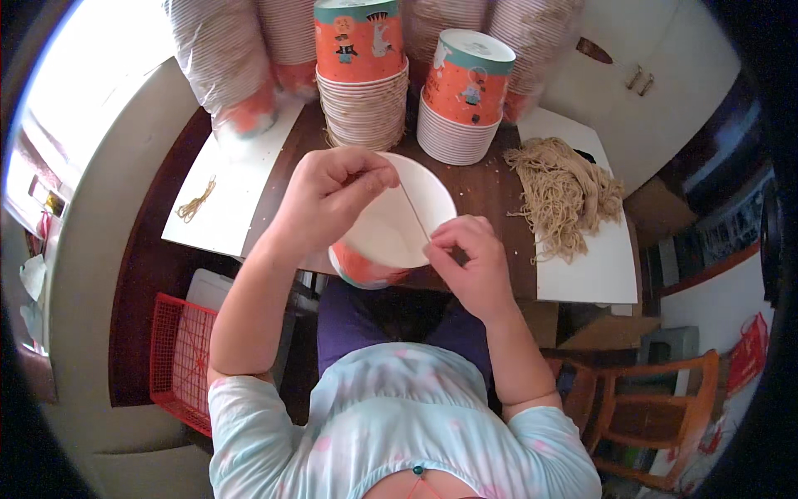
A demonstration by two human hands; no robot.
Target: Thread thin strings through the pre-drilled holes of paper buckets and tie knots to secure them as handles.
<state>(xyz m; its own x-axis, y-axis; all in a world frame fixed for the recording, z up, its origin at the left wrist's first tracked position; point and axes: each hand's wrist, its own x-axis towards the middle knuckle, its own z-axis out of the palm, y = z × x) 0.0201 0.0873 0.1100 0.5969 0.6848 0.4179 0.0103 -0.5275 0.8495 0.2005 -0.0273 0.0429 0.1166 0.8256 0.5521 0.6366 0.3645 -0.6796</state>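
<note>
Head view: the open paper tub (386,229), white inside and orange outside, is at the near edge of the brown bench (490,204), and a thin tan string (413,209) is stretched slantwise over its mouth. The left hand (337,195), over the tub's left side, pinches the string's upper end between thumb and curled fingers; the right hand (470,262), at the tub's right rim, pinches the lower end likewise. Beyond the tub stand two upturned tub stacks, a left one (362,75) and a right one (465,96). Right of the tub lies a tangled string heap (565,195); well to its left, a small string bundle (197,200).
</note>
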